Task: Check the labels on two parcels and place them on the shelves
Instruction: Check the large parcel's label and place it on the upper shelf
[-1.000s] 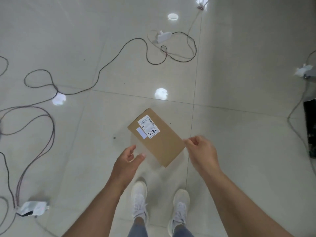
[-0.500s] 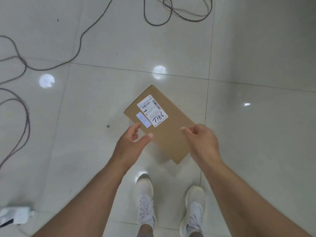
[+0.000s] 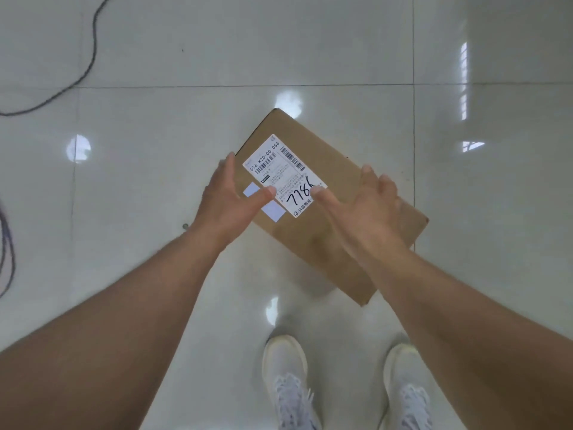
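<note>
Nearest the camera, at the bottom edge, two white sneakers (image 3: 286, 380) are standing on the glossy tiled floor (image 3: 139, 212), and both bare forearms are stretching forward from there. Just beyond them a brown cardboard parcel (image 3: 347, 243) is lying flat on the floor, turned at an angle to the tile lines, with its white shipping label (image 3: 283, 173) facing up — barcodes, the print "516 K20-00 056" and a handwritten number starting "7786". A small pale sticker (image 3: 274, 209) is sitting beside the label.

Both hands are reaching over the parcel with fingers spread and gripping nothing. The left hand (image 3: 231, 200) is hovering at the parcel's left edge, thumb over the sticker; the right hand (image 3: 364, 206) is spreading across the top face, thumb tip at the label's corner. Whether either is already touching the cardboard cannot be told.

Farther out, a dark cable (image 3: 77, 72) is trailing across the tiles at the upper left.

As for progress, the task looks to be near its start: this parcel is not yet lifted, though its label is readable, and no second parcel or shelves are showing — both placements seem to remain.
</note>
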Demonstrator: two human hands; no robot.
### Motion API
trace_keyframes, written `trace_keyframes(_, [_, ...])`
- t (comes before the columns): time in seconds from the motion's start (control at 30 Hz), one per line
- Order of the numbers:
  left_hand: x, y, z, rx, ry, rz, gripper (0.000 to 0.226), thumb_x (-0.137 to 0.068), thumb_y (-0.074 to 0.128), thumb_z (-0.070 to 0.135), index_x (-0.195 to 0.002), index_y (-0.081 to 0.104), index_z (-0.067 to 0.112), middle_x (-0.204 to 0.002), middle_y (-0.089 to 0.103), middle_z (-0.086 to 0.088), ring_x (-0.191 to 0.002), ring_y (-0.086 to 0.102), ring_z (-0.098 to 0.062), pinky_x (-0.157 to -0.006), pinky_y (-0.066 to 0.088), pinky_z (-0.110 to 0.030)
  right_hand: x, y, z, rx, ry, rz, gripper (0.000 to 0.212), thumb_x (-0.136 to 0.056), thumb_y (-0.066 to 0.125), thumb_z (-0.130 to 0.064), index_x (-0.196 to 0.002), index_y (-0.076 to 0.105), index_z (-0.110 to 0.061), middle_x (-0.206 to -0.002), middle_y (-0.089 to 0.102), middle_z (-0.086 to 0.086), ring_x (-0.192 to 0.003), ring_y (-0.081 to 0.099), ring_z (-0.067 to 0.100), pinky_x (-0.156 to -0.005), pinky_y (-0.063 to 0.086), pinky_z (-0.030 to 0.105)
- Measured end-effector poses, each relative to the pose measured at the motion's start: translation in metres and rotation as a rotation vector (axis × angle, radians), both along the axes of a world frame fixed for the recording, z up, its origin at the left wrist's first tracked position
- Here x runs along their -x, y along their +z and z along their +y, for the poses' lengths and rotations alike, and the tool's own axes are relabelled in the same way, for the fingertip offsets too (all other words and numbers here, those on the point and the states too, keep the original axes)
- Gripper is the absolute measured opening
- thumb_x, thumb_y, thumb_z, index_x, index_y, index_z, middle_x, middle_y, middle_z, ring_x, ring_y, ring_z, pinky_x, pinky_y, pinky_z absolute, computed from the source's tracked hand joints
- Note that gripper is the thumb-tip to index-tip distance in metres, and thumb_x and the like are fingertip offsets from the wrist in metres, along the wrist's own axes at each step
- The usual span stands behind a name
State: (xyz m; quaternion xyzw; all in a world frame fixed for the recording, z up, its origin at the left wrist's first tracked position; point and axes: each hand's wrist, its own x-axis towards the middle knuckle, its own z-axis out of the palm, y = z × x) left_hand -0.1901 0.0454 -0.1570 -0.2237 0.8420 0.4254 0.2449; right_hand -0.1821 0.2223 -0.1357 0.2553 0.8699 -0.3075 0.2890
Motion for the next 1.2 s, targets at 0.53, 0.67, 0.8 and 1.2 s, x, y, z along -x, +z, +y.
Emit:
trace_keyframes(0.53, [0.01,-0.058,0.005,0.41,-0.19,-0.13,0.113,-0.063,0.076,0.049,-0.147,0.008,0.018,-0.141,0.025,-0.012,-0.135,0.026,-0.028,-0.107,0.031,-0.041,-0.012,-0.064,0.023,-0.224,0.375,-0.049,0.078,-0.086,0.054,-0.022,-0.148,0.009,-0.031,-0.159,-0.014,0.007,-0.146,-0.012,0.027,-0.114,0.013,0.057])
trace_keyframes(0.67, [-0.004,-0.057,0.007,0.382,-0.173,-0.208,0.121,-0.058,0.076,0.055,-0.148,0.001,0.023,-0.14,0.023,-0.011,-0.132,0.034,-0.027,-0.1,0.038,-0.041,-0.014,-0.067,0.032,-0.242,0.37,-0.031,0.083,-0.086,0.059,-0.03,-0.149,0.005,-0.028,-0.16,-0.014,0.008,-0.147,-0.012,0.026,-0.117,0.009,0.055])
trace_keyframes(0.8, [-0.01,-0.052,0.014,0.389,-0.101,-0.242,0.108,-0.063,0.073,0.055,-0.146,0.011,0.023,-0.139,0.027,-0.011,-0.127,0.04,-0.03,-0.093,0.034,-0.038,-0.018,-0.069,0.039,-0.265,0.341,-0.005,0.09,-0.083,0.061,-0.038,-0.15,0.004,-0.02,-0.16,-0.012,0.01,-0.147,-0.01,0.027,-0.118,0.003,0.047])
trace_keyframes(1.2, [-0.019,-0.061,0.023,0.213,0.142,-0.269,0.059,-0.085,0.057,0.039,-0.131,0.032,0.012,-0.102,0.052,0.0,-0.09,0.049,-0.025,-0.072,0.037,-0.033,-0.021,-0.068,0.069,-0.272,0.0,-0.086,0.106,-0.075,0.068,-0.048,-0.149,-0.002,-0.017,-0.158,-0.004,0.016,-0.144,0.002,0.036,-0.107,0.03,0.053])
